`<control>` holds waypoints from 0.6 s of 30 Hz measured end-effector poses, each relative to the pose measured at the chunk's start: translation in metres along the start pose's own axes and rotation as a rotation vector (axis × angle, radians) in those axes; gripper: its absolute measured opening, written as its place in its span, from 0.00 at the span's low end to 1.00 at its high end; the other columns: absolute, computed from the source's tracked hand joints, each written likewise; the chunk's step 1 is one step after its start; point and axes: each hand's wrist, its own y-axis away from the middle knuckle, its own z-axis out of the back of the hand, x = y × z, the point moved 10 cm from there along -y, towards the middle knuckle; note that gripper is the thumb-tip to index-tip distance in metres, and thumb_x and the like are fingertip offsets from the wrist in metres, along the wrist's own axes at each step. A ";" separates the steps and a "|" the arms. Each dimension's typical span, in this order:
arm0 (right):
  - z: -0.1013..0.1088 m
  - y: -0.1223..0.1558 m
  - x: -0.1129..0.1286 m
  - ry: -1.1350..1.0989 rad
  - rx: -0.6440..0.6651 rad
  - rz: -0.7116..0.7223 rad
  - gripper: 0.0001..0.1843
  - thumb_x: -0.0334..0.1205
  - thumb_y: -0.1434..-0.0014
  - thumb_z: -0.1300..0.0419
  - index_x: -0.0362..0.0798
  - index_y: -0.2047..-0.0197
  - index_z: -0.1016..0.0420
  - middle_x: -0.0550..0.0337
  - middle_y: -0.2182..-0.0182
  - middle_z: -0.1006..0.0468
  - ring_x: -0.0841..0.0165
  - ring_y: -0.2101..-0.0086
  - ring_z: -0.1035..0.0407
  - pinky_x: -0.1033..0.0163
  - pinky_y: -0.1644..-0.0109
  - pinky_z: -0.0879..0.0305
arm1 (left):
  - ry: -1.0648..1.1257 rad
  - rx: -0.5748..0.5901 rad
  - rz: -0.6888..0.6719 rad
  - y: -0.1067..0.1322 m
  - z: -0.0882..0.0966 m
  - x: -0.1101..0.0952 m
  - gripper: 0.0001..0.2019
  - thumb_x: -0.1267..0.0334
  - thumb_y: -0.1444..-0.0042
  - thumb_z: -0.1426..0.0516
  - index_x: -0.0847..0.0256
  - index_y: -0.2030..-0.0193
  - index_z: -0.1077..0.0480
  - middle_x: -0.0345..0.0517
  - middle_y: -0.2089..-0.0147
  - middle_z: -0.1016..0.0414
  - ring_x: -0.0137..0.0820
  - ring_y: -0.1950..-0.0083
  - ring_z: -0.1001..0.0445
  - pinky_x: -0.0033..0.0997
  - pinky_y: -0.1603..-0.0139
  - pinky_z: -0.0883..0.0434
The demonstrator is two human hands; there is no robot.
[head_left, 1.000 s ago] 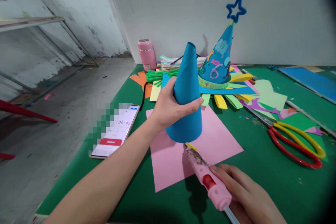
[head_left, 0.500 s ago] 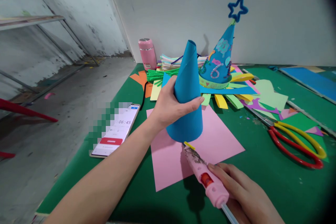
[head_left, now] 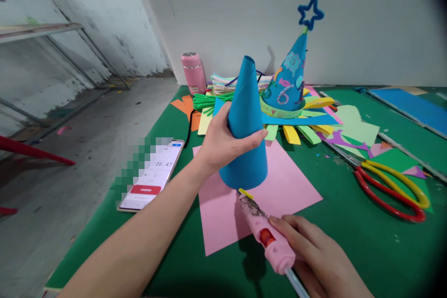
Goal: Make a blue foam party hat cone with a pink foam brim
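My left hand [head_left: 223,142] is wrapped round the middle of a plain blue paper cone [head_left: 245,125], holding it upright just above a pink sheet of paper [head_left: 279,186]. My right hand [head_left: 314,256] grips a pink hot glue gun [head_left: 265,233] low at the front. The gun's yellow nozzle touches the cone's bottom rim at its front edge. A clear glue stick pokes out of the gun's back end.
A decorated blue party hat [head_left: 289,84] with a star on top stands behind on coloured paper strips. Red and yellow scissors [head_left: 391,186] lie right. A phone [head_left: 152,174] showing a timer lies left. A pink bottle [head_left: 193,73] and green pipe cleaners [head_left: 209,100] sit near the wall.
The glue gun's nozzle has slid slightly left along the cone's bottom rim, and the right hand followed. The phone's timer has advanced.
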 end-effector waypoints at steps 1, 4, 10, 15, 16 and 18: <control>0.000 0.000 -0.001 -0.014 0.005 -0.010 0.24 0.27 0.48 0.55 0.49 0.47 0.41 0.53 0.68 0.26 0.65 0.72 0.29 0.64 0.76 0.32 | 0.000 -0.001 -0.003 0.000 0.000 0.000 0.18 0.59 0.63 0.36 0.57 0.66 0.37 0.39 0.69 0.31 0.31 0.70 0.30 0.30 0.74 0.30; -0.003 0.002 -0.005 -0.055 0.031 -0.045 0.26 0.27 0.48 0.54 0.51 0.46 0.42 0.54 0.66 0.26 0.65 0.69 0.29 0.64 0.72 0.32 | 0.012 0.000 -0.003 0.000 0.000 0.000 0.17 0.59 0.63 0.36 0.57 0.66 0.37 0.39 0.69 0.31 0.31 0.70 0.30 0.30 0.74 0.30; -0.001 0.005 -0.005 -0.005 0.015 0.000 0.25 0.27 0.47 0.55 0.49 0.46 0.43 0.52 0.66 0.26 0.65 0.71 0.28 0.65 0.75 0.31 | 0.012 0.008 0.010 -0.001 0.000 0.002 0.18 0.58 0.63 0.37 0.57 0.66 0.37 0.39 0.69 0.31 0.31 0.69 0.29 0.30 0.74 0.30; -0.003 0.009 -0.009 -0.047 0.067 -0.026 0.25 0.27 0.47 0.54 0.48 0.46 0.44 0.50 0.64 0.27 0.65 0.70 0.29 0.64 0.73 0.30 | -0.003 0.004 -0.001 0.000 0.000 0.001 0.18 0.58 0.64 0.36 0.57 0.66 0.37 0.39 0.68 0.31 0.31 0.69 0.30 0.30 0.74 0.30; -0.003 0.009 -0.009 -0.050 0.073 -0.027 0.25 0.27 0.47 0.54 0.48 0.45 0.44 0.50 0.64 0.27 0.65 0.70 0.29 0.64 0.73 0.30 | -0.003 0.003 -0.003 0.000 0.000 0.001 0.18 0.58 0.64 0.36 0.57 0.66 0.37 0.39 0.69 0.31 0.31 0.69 0.30 0.31 0.74 0.30; -0.002 0.010 -0.010 -0.044 0.074 -0.029 0.24 0.27 0.46 0.54 0.49 0.45 0.44 0.50 0.65 0.27 0.65 0.71 0.29 0.64 0.74 0.30 | -0.008 0.001 -0.005 0.000 0.000 0.000 0.18 0.58 0.64 0.36 0.57 0.66 0.37 0.39 0.69 0.31 0.31 0.69 0.30 0.31 0.74 0.30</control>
